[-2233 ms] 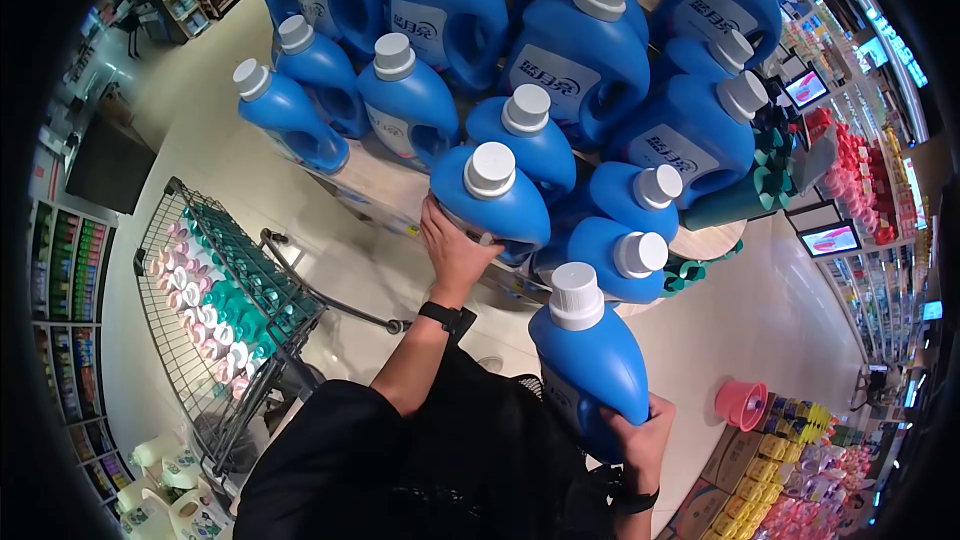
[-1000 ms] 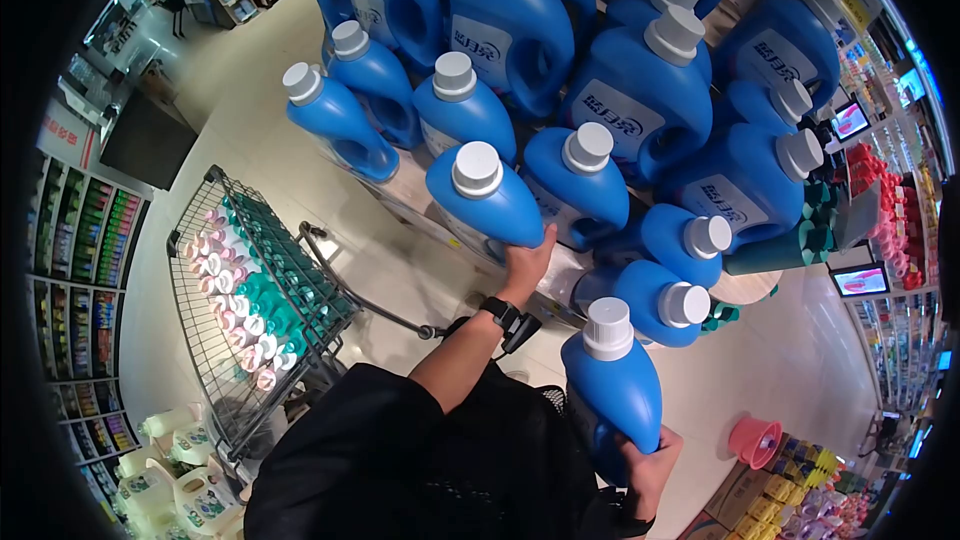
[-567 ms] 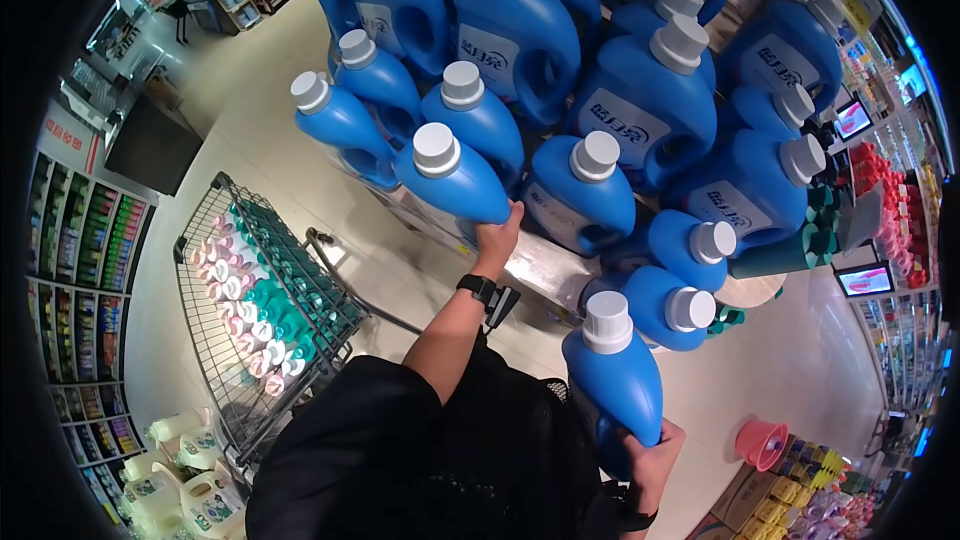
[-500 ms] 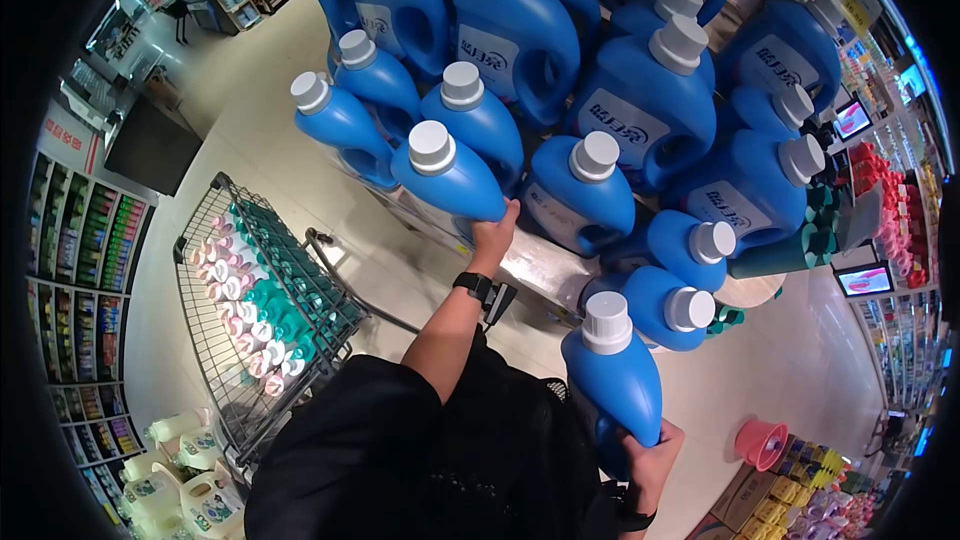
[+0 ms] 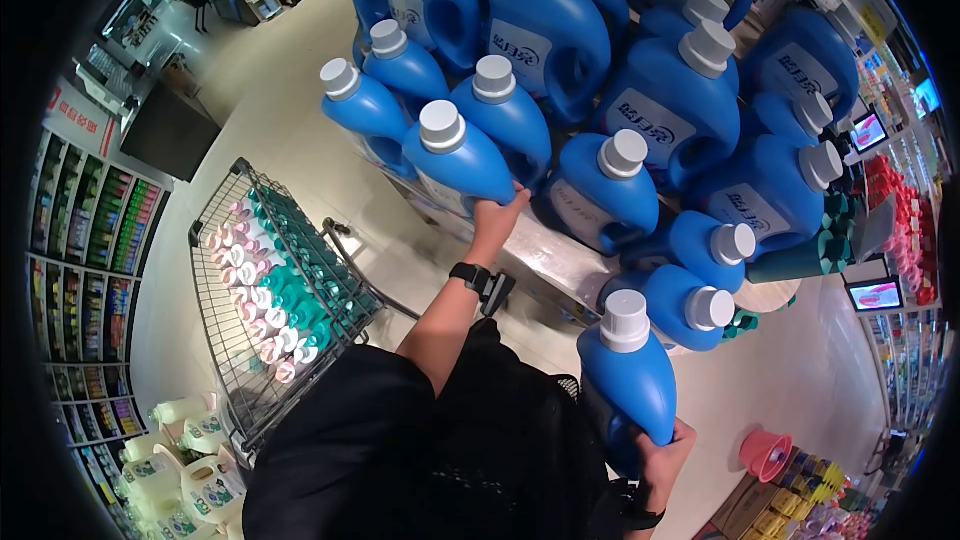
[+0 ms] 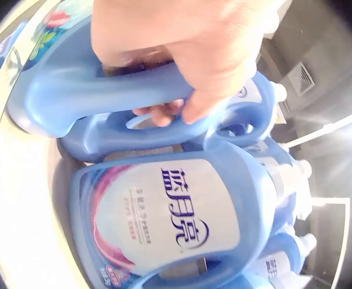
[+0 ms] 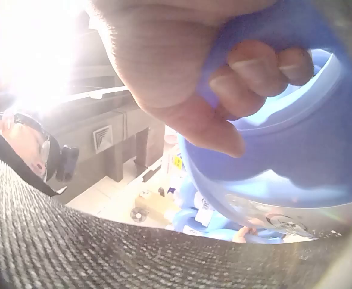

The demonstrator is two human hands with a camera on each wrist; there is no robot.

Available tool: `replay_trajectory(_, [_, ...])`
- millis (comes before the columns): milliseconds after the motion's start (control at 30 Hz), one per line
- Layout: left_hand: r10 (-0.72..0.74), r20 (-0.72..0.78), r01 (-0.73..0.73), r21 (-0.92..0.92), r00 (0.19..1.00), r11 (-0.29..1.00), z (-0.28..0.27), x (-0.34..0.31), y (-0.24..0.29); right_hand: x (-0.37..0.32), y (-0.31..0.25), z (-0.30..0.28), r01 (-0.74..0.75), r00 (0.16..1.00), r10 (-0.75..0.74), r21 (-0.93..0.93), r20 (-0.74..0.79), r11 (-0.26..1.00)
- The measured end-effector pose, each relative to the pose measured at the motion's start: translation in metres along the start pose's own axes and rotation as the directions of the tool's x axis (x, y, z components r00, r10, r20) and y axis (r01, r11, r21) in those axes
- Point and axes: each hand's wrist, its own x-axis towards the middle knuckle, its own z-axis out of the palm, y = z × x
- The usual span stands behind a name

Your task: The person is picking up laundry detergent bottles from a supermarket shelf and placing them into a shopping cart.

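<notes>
My left hand (image 5: pixel 497 220) grips the handle of a blue detergent bottle (image 5: pixel 455 162) with a white cap, at the front left of the display. In the left wrist view, the fingers of my left hand (image 6: pixel 188 42) curl through that bottle's handle (image 6: pixel 127 90); a labelled blue bottle (image 6: pixel 176 211) stands beside it. My right hand (image 5: pixel 665 452) holds a second blue detergent bottle (image 5: pixel 630 380) by its handle, upright in front of my body. In the right wrist view, the curled fingers of my right hand (image 7: pixel 164 66) pass through the handle of this bottle (image 7: pixel 284 156).
Several blue bottles (image 5: pixel 655 120) stand on the display, whose pale front edge (image 5: pixel 555 265) shows between the front bottles. A wire shopping cart (image 5: pixel 215 320) with pink and green bottles is at left. Cream-coloured jugs (image 5: pixel 210 485) and a pink bucket (image 5: pixel 766 454) flank me.
My left hand has shifted from the front bottle's side to its handle. That bottle has moved left, close to the left-hand bottles, baring a strip of display. My right hand keeps its bottle.
</notes>
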Motion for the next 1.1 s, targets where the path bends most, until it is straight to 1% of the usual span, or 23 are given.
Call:
replay_trajectory(33, [0.000, -0.011, 0.000, 0.003, 1.000, 1.000, -0.003, -0.007, 0.007, 0.000, 0.000, 0.000, 0.012, 1.000, -0.012, 0.015, 0.006, 1.000])
replay_trajectory(100, [0.021, -0.160, 0.054, 0.452, 0.987, 0.891, -0.011, -0.028, 0.022, 0.001, 0.000, 0.005, 0.053, 0.999, -0.053, 0.011, -0.001, 0.999])
replay_trajectory(133, [0.081, -0.215, 0.010, 0.393, 0.973, 0.919, -0.013, -0.042, 0.038, 0.002, 0.001, 0.006, 0.091, 0.996, -0.091, 0.009, -0.020, 0.996])
replay_trajectory(167, [0.130, -0.178, -0.058, 0.365, 0.975, 0.929, -0.020, -0.055, 0.041, 0.003, 0.002, 0.006, 0.095, 0.995, -0.095, 0.006, -0.006, 0.995])
replay_trajectory(233, [-0.085, 0.069, 0.062, 0.283, 0.994, 0.957, -0.029, -0.082, 0.076, 0.007, 0.007, 0.003, 0.151, 0.988, -0.152, 0.028, 0.040, 0.988])
replay_trajectory(267, [-0.124, 0.308, 0.104, 0.080, 0.943, 0.991, -0.031, -0.090, 0.083, 0.011, 0.007, 0.002, 0.153, 0.987, -0.154, 0.028, 0.048, 0.988])
replay_trajectory(300, [-0.103, 0.533, 0.190, -0.112, 0.840, 0.975, -0.032, -0.096, 0.089, 0.016, 0.006, 0.000, 0.193, 0.978, -0.198, 0.075, 0.071, 0.978])
replay_trajectory(367, [0.031, 0.780, 0.090, -0.112, 0.625, 0.990, -0.026, -0.099, 0.111, 0.023, -0.003, 0.004, 0.231, 0.966, -0.243, 0.122, 0.094, 0.965])
replay_trajectory(400, [0.031, 0.779, 0.093, -0.115, 0.626, 0.989, -0.023, -0.100, 0.122, 0.026, -0.018, 0.009, 0.204, 0.962, -0.245, 0.275, 0.121, 0.939])
replay_trajectory(433, [-0.007, 0.836, 0.089, -0.050, 0.549, 0.995, -0.019, -0.100, 0.131, 0.028, -0.035, 0.012, 0.169, 0.958, -0.248, 0.419, 0.142, 0.892])
replay_trajectory(467, [-0.046, 0.885, 0.082, 0.009, 0.463, 0.997, -0.011, -0.101, 0.142, 0.028, -0.055, 0.015, 0.076, 0.979, -0.155, 0.472, 0.130, 0.879])
replay_trajectory(500, [-0.037, 0.893, 0.077, 0.002, 0.449, 0.997, -0.002, -0.101, 0.155, 0.030, -0.070, 0.018, -0.014, 0.992, -0.055, 0.524, 0.115, 0.852])
replay_trajectory(567, [-0.180, 0.865, 0.329, 0.018, 0.468, 0.944, 0.002, -0.098, 0.163, 0.047, -0.073, 0.014, -0.205, 0.961, 0.026, 0.643, 0.276, 0.738])
replay_trajectory(633, [-0.221, 0.872, 0.383, 0.042, 0.437, 0.923, -0.001, -0.092, 0.173, 0.053, -0.084, 0.020, -0.327, 0.935, 0.111, 0.695, 0.337, 0.641])
replay_trajectory(667, [-0.248, 0.856, 0.395, 0.057, 0.454, 0.917, -0.005, -0.092, 0.175, 0.057, -0.084, 0.022, -0.359, 0.918, 0.108, 0.685, 0.381, 0.634])
replay_trajectory(700, [-0.278, 0.836, 0.408, 0.072, 0.473, 0.910, -0.010, -0.093, 0.176, 0.057, -0.084, 0.025, -0.344, 0.912, 0.083, 0.639, 0.402, 0.687])
replay_trajectory(833, [-0.255, 0.815, 0.395, 0.035, 0.520, 0.918, -0.022, -0.098, 0.176, 0.060, -0.084, 0.040, -0.334, 0.916, 0.091, 0.613, 0.392, 0.716])
replay_trajectory(900, [-0.259, 0.791, 0.395, 0.024, 0.554, 0.918, -0.026, -0.097, 0.176, 0.062, -0.082, 0.046, -0.273, 0.917, 0.021, 0.587, 0.399, 0.762])
replay_trajectory(967, [-0.253, 0.769, 0.298, 0.085, 0.588, 0.951, -0.031, -0.091, 0.179, 0.064, -0.082, 0.053, -0.127, 0.933, -0.099, 0.573, 0.346, 0.810])
replay_trajectory(1000, [-0.121, 0.739, 0.103, 0.070, 0.663, 0.992, -0.035, -0.089, 0.173, 0.065, -0.073, 0.057, 0.044, 0.944, -0.206, 0.517, 0.259, 0.855])
replay_trajectory(1033, [-0.063, 0.715, -0.017, 0.105, 0.697, 0.994, -0.040, -0.089, 0.179, 0.064, -0.068, 0.062, 0.213, 0.932, -0.318, 0.442, 0.176, 0.871])
replay_trajectory(1067, [0.006, 0.718, -0.081, 0.070, 0.696, 0.994, -0.050, -0.089, 0.178, 0.062, -0.069, 0.068, 0.563, 0.807, -0.589, 0.245, 0.043, 0.789])
replay_trajectory(1100, [0.075, 0.720, -0.143, 0.033, 0.690, 0.989, -0.058, -0.088, 0.174, 0.060, -0.061, 0.066, 0.703, 0.707, -0.704, 0.041, 0.064, 0.710])
